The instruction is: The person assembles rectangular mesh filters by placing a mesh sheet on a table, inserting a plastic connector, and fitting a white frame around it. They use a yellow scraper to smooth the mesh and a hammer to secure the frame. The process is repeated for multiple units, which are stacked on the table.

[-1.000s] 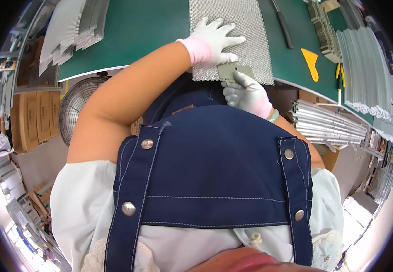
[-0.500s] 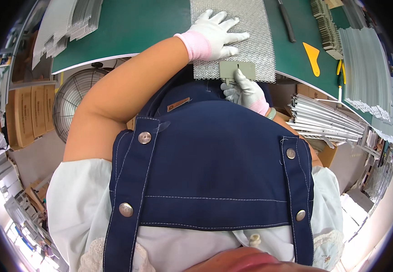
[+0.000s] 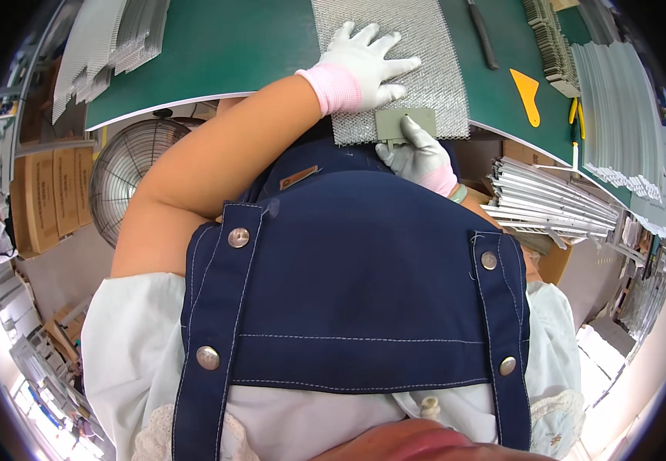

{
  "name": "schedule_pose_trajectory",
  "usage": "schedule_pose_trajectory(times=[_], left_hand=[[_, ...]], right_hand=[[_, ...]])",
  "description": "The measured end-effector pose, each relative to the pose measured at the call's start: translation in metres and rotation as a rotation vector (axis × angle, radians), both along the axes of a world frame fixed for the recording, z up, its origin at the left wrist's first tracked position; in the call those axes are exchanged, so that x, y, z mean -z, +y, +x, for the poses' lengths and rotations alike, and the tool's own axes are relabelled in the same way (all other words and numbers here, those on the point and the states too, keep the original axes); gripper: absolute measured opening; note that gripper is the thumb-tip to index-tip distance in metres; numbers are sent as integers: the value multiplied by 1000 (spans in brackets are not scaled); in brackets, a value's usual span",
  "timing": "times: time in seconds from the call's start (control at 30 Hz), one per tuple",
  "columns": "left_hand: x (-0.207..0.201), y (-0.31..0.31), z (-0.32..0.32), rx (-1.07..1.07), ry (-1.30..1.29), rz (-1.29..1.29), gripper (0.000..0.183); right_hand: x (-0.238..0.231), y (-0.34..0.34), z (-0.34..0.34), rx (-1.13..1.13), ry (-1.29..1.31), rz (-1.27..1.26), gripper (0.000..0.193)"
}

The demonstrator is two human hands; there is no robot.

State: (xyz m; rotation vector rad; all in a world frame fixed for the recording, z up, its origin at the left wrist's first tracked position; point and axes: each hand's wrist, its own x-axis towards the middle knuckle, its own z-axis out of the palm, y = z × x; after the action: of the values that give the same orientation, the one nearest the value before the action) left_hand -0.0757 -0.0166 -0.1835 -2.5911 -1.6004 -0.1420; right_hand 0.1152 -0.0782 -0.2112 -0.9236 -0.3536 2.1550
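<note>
A silvery mesh sheet (image 3: 437, 58) lies on the green work table, its near end hanging over the front edge toward my apron. My left hand (image 3: 360, 67), in a white glove with a pink cuff, rests flat on the sheet with fingers spread. At the sheet's near edge, a small grey-green rectangular plate (image 3: 389, 125) is gripped by my gloved right hand (image 3: 425, 163). The thumb lies on top of the plate, and the other fingers curl below it, partly hidden. Whether the plate is joined to the mesh I cannot tell.
Right of the sheet lie a dark-handled tool (image 3: 484, 38), a yellow scraper (image 3: 529, 96), yellow-handled pliers (image 3: 576, 119), a stack of grey-green plates (image 3: 550, 46) and stacked mesh sheets (image 3: 617, 107). More mesh (image 3: 133, 38) lies far left. A fan (image 3: 127, 180) and metal strips (image 3: 552, 196) are below table level.
The mesh's near end has turned slightly, and the plate has shifted a little to the right and toward me with my right hand. My left hand stays spread on the sheet.
</note>
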Motion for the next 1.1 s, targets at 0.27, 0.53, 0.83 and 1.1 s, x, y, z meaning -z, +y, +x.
schedule_pose_trajectory(times=[0.27,0.53,0.83,1.1], left_hand=[[-3,-2,4,-5,-8,-36,54],[-7,-9,10,-26,-26,-72,56],[-3,7,20,12,-52,-18,54],[-5,9,19,32,-62,-22,56]], right_hand=[[4,-2,7,2,110,-21,26],[-31,-2,-6,81,13,-105,26],[5,5,14,91,67,87,22],[-4,7,24,-56,179,-12,32]])
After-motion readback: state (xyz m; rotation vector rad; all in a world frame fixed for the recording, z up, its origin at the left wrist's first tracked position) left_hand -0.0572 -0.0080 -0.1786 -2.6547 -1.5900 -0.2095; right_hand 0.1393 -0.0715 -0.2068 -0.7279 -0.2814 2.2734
